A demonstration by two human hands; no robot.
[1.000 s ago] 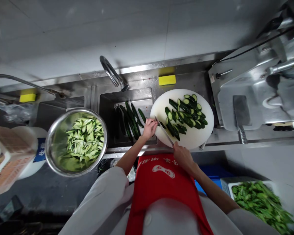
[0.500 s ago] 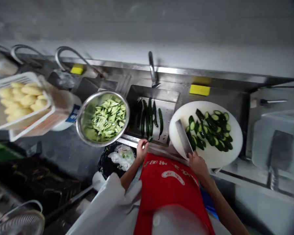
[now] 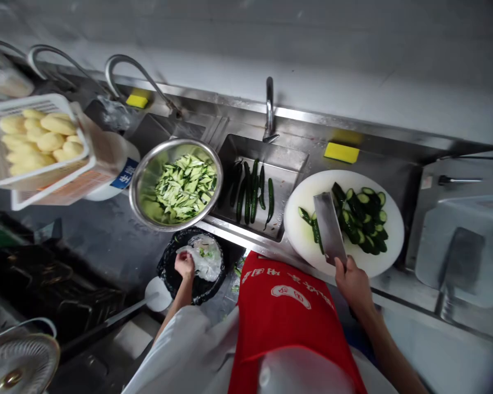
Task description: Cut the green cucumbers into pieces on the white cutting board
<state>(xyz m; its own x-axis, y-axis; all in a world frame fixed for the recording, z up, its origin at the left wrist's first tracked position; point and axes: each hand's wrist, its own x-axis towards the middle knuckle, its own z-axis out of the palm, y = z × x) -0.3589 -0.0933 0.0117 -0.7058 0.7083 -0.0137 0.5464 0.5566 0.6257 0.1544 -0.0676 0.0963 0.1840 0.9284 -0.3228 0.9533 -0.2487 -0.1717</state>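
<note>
My right hand [image 3: 353, 282] grips the handle of a cleaver [image 3: 329, 225]. The broad blade lies over the round white cutting board [image 3: 298, 241], among cut cucumber pieces [image 3: 363, 219]; a few pieces are on its left side, and most are heaped on its right. My left hand [image 3: 184, 264] is over a bin [image 3: 164, 271] lined with a black bag, its fingers curled; what they hold, if anything, is hidden. Whole cucumbers [image 3: 254, 191] lie in the sink [image 3: 285, 216] between the board and a steel bowl [image 3: 137, 202] of sliced cucumber [image 3: 184, 189].
A white basket of peeled potatoes [image 3: 49, 139] stands at the left. Behind the sink rises a faucet [image 3: 270, 109]. A yellow sponge [image 3: 342, 152] sits behind the board. Another cleaver [image 3: 462, 262] rests at the far right. A fan [image 3: 20, 364] is at the lower left.
My left hand has moved from the sink's front edge, where it held a small green piece, down and left over the bin. The cleaver has shifted right across the board, between the cucumber pieces.
</note>
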